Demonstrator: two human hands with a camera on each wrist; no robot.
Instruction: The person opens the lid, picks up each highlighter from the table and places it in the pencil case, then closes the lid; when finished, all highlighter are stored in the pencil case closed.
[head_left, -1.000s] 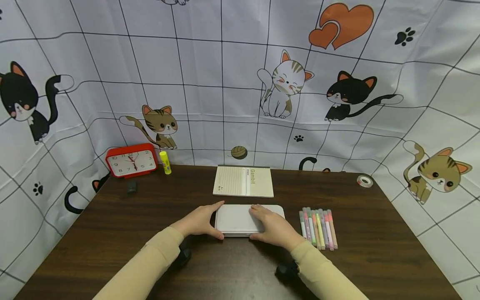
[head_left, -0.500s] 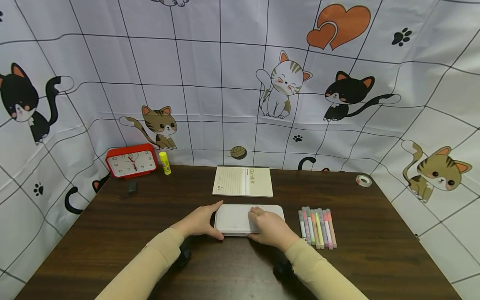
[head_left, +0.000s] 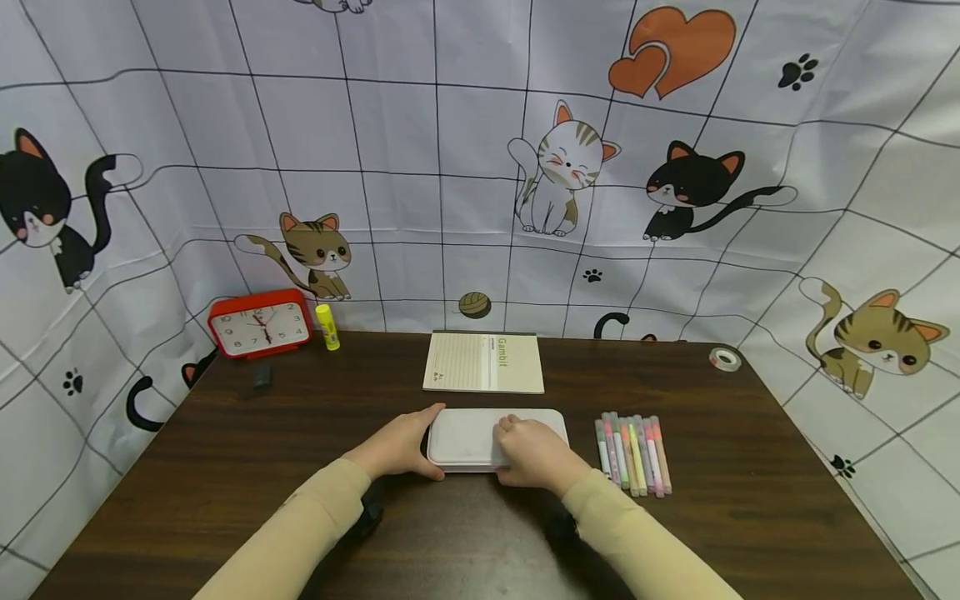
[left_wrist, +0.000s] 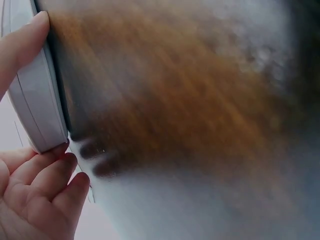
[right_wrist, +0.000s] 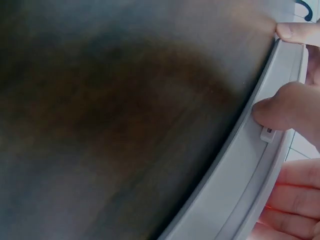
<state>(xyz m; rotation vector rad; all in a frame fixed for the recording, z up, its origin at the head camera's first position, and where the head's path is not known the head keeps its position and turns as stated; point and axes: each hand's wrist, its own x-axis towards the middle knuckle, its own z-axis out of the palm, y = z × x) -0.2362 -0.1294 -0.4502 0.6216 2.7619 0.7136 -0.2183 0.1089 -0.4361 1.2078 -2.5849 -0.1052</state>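
A flat white case [head_left: 461, 439] with rounded corners lies closed on the dark wooden table [head_left: 465, 542]. My left hand [head_left: 399, 444] grips its left end, thumb at the front corner and fingers around the back. In the left wrist view, the thumb [left_wrist: 27, 45] lies against the case's side wall [left_wrist: 40, 110]. My right hand [head_left: 536, 452] is on the right half, fingers curled over the lid and thumb at the front edge. Up close in the right wrist view, that thumb [right_wrist: 280, 107] presses the front side at a small tab [right_wrist: 267, 134] beside the lid seam.
Behind the case lies a cream notebook [head_left: 483, 362]. Several pastel markers [head_left: 633, 454] are lined up to the right. Further back are a red clock [head_left: 260, 323], a yellow glue stick [head_left: 327, 327], a small dark block [head_left: 262, 376] and a tape roll [head_left: 725, 359].
My right hand has shifted slightly left, and its fingers have curled in more over the lid. The left hand and the case keep their place.
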